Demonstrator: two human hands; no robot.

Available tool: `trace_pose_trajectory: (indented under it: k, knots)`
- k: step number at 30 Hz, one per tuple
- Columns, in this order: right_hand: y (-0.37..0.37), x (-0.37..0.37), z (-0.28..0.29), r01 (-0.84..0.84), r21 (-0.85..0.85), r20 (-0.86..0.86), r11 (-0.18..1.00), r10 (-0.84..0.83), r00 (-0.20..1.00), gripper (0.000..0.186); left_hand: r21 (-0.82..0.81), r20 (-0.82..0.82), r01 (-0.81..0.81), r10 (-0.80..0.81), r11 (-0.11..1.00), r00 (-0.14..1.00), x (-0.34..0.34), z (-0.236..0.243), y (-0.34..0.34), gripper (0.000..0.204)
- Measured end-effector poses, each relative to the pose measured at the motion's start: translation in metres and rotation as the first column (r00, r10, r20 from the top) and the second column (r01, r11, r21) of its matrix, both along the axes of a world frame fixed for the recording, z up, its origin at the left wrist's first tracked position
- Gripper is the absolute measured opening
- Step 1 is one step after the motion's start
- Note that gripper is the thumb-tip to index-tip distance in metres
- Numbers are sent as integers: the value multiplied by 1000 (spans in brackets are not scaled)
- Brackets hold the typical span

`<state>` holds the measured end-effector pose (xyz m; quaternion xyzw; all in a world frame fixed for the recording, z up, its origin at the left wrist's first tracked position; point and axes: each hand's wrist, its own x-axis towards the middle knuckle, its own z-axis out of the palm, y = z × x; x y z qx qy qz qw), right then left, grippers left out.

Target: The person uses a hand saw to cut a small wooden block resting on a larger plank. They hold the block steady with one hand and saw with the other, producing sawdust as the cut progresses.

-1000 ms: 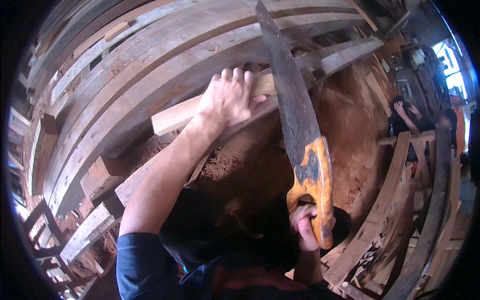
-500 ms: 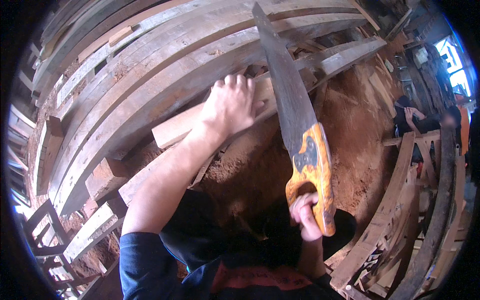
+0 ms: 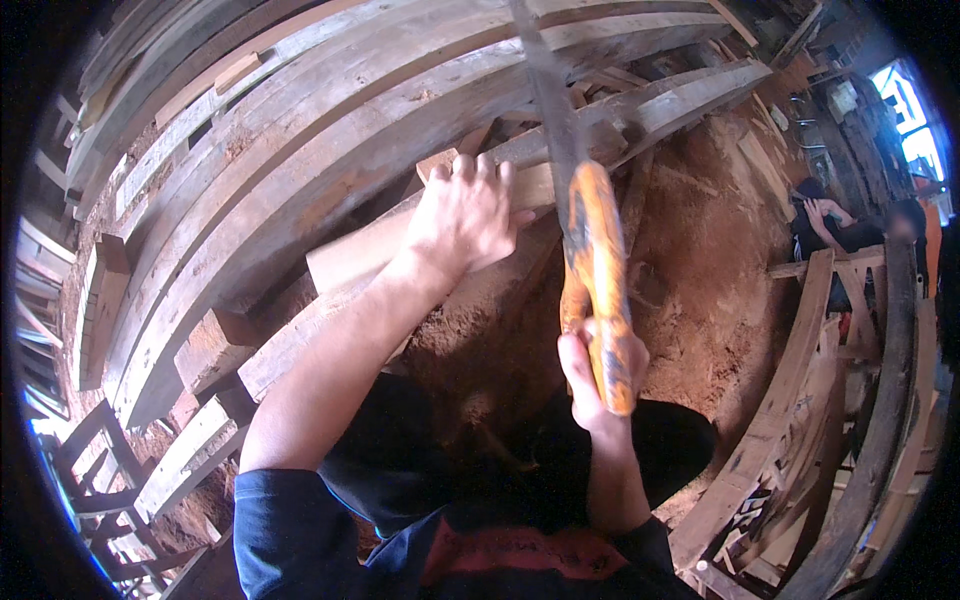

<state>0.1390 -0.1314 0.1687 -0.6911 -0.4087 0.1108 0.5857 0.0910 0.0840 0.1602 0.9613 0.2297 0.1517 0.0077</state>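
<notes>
My left hand (image 3: 462, 215) bears down on a pale wooden board (image 3: 350, 250), its fingers curled over the far edge. The board lies slantwise on other timbers. To its right, my right hand (image 3: 580, 385) grips the yellow-orange handle of a handsaw (image 3: 598, 240). The saw's long grey blade (image 3: 555, 95) points away from me across the board's right end, slightly smeared by motion and seen nearly edge-on. Its tip runs out at the top of the view. Whether the teeth touch the wood I cannot tell.
Long curved timbers (image 3: 290, 170) fill the far left. Short wooden blocks (image 3: 215, 350) sit left of my forearm. Reddish-brown dirt (image 3: 700, 270) covers the ground. More planks (image 3: 750, 450) are stacked at the right, with people (image 3: 825, 215) beyond them.
My right hand has moved forward and slightly left with the saw, whose blade has turned from showing its broad side to nearly edge-on. My left hand stays on the board.
</notes>
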Motion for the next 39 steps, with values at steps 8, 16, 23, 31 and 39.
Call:
trace_pose_trajectory:
  k: [8,16,23,31,39]
  knots:
    - [-29,-6,-17,0,54,-174,999,10,985,12,-84,-90,22,-30,996,995,1,7,-10,57]
    - [-20,8,18,-178,445,-560,878,428,709,15,-24,-46,59,-60,998,997,-2,0,-9,53]
    - [-42,31,65,-258,254,-249,932,321,914,21,-1,10,45,-45,999,999,-5,3,-10,51]
    - [-58,49,28,-189,374,-429,908,350,833,13,164,6,82,-85,983,996,-16,5,-22,44]
    - [-60,64,28,-71,467,-506,881,332,796,10,-65,128,40,-32,997,991,-12,18,-14,36]
